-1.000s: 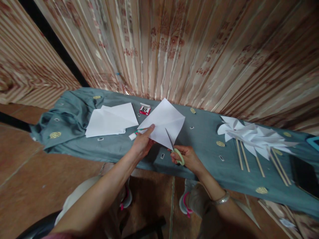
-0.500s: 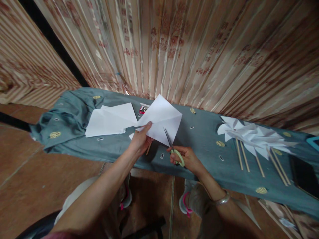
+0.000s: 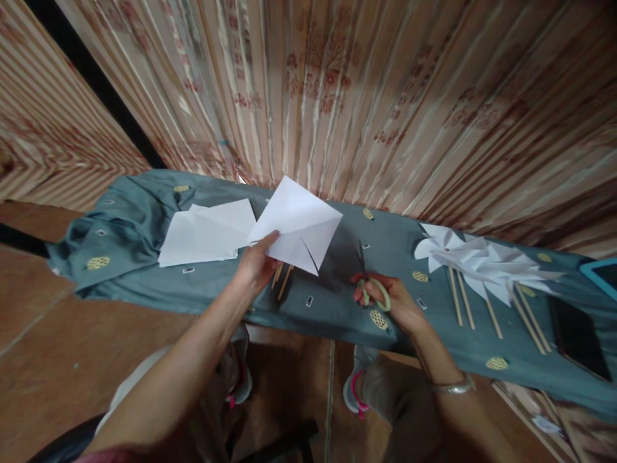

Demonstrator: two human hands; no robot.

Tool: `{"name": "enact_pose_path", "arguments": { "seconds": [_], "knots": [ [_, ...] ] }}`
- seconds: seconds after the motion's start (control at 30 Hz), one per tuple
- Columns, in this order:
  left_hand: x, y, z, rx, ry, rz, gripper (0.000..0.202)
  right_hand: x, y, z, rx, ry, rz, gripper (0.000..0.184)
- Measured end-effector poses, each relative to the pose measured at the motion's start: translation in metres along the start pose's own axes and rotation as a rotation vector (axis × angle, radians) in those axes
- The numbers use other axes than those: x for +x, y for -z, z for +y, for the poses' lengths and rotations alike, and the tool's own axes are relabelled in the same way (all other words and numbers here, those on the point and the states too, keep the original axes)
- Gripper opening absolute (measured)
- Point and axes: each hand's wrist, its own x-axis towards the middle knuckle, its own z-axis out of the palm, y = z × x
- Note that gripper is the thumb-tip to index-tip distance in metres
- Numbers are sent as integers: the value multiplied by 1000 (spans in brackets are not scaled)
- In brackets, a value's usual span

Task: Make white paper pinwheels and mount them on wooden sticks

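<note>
My left hand (image 3: 258, 265) pinches a white square sheet of paper (image 3: 296, 222) by its left corner and holds it raised over the table. The sheet is creased and shows a short cut near its lower corner. My right hand (image 3: 385, 298) is closed on green-handled scissors (image 3: 373, 289), which sit apart from the sheet, to its right, just above the grey-blue cloth (image 3: 332, 302). Two wooden sticks (image 3: 282, 280) lie on the cloth under the raised sheet.
A stack of white sheets (image 3: 205, 235) lies at the left of the table. Several finished paper pinwheels on sticks (image 3: 482, 263) lie at the right, beside a dark phone (image 3: 576, 334) and a blue tablet edge (image 3: 602, 273). A striped curtain hangs behind.
The scissors were cutting into the sheet's lower corner; now my right hand has pulled them away to the right. My left hand has lifted the sheet up and a little left.
</note>
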Motion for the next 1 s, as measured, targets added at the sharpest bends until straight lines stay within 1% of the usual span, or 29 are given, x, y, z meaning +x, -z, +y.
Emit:
{"name": "enact_pose_path", "arguments": {
  "seconds": [0.1,0.2,0.27,0.37,0.47,0.53,0.67,0.77,0.83,1.0],
  "knots": [
    [-3,-1,-10,132,37,-73,20,5,6,1,53,117,196,53],
    [-8,-2,-24,250,109,-140,16,11,6,-1,58,174,314,51],
    [-11,-3,-32,313,156,-190,16,12,4,-3,39,183,331,45],
    [-12,-3,-39,395,173,-241,15,11,-1,-5,59,143,257,41],
    [-12,-3,-41,417,180,-252,16,10,-5,-4,76,101,213,38],
    [-12,-2,-41,357,229,-271,21,12,-7,-2,91,103,264,37],
    [-19,-3,-47,142,374,-355,37,21,-9,2,145,181,457,37],
    [-29,-6,-56,95,439,-396,45,27,-12,3,190,219,541,37],
    [-36,-8,-62,114,430,-422,47,30,-16,3,184,230,549,39],
    [-42,-15,-71,199,313,-492,51,32,-27,0,134,217,528,41]
  ]
}}
